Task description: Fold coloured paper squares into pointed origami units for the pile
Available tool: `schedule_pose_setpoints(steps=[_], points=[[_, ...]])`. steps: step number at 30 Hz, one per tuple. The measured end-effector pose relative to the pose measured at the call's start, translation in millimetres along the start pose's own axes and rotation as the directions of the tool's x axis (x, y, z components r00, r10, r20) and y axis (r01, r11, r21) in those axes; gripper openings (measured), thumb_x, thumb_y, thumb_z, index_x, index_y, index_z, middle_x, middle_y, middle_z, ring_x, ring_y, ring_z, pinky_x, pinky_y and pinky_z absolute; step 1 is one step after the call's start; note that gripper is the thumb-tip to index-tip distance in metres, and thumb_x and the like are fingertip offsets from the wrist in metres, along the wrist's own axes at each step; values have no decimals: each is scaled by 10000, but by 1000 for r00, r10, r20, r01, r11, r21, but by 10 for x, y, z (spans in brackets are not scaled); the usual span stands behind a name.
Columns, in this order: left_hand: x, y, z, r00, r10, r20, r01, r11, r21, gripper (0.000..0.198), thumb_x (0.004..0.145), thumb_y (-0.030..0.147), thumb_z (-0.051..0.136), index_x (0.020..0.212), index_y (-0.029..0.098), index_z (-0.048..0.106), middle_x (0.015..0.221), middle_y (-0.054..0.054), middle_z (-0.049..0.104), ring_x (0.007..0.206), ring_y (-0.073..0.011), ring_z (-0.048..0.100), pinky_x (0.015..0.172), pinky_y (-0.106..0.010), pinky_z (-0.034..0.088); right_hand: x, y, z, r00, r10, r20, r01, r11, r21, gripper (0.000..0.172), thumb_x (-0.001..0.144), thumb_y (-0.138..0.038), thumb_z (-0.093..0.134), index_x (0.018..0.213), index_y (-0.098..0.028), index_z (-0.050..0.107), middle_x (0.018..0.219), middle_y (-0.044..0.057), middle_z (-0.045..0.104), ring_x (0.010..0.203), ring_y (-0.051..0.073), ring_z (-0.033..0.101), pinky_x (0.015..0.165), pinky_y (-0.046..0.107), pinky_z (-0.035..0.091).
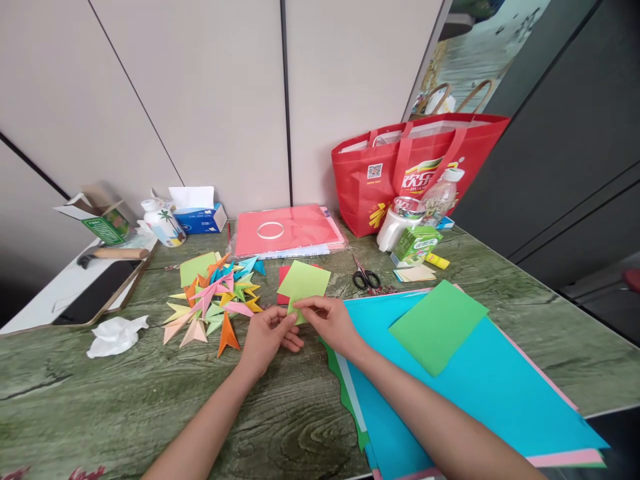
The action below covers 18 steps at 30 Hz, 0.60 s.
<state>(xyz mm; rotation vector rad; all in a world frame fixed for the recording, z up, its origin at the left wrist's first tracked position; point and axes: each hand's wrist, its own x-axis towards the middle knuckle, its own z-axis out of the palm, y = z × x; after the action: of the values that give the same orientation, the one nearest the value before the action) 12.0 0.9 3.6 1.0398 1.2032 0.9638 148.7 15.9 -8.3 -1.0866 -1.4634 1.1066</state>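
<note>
"Light-green paper piece (295, 316): where is it held?"

"Over the surface (285, 413), right of the folded-paper pile (210, 300). It is pinched between nearly closed fingers (313, 303) of the left hand (267, 335) and right hand (333, 323)."

Left hand (267, 337): fingers (293, 342) curled, pinching
Right hand (330, 322): fingers pinched, just beside the left's
Left forearm (215, 413): bare, slanting inward
Right forearm (415, 407): bare, likewise

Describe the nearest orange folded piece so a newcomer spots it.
On the wood-grain table, find the heap of folded paper left of the person's left hand. The orange piece lies at the heap's near right edge; other orange ones sit farther back.
</note>
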Motion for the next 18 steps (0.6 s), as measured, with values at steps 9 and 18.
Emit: schedule_pose_setpoints(steps=[9, 18], points=[[13, 1, -26, 995, -5, 100, 8, 1000, -29, 300, 718, 411, 561, 761, 114, 559, 639, -83, 670, 517, -179, 644, 480, -271, 525, 16, -15, -29, 997, 62, -34, -62, 998, 8, 119, 659, -267, 589, 710, -170, 635, 590, -9, 569, 525, 106, 457, 498, 223, 360], [1, -4, -6, 990, 52, 128, -50, 999, -16, 296, 678, 355, 624, 840, 130, 519, 627, -73, 685, 582, -210, 661, 597, -354, 540, 41, 31, -13, 991, 128, -51, -114, 970, 213, 197, 598, -229, 636, 671, -180, 459, 588, -48, 481, 534, 83, 454, 520, 210, 376]])
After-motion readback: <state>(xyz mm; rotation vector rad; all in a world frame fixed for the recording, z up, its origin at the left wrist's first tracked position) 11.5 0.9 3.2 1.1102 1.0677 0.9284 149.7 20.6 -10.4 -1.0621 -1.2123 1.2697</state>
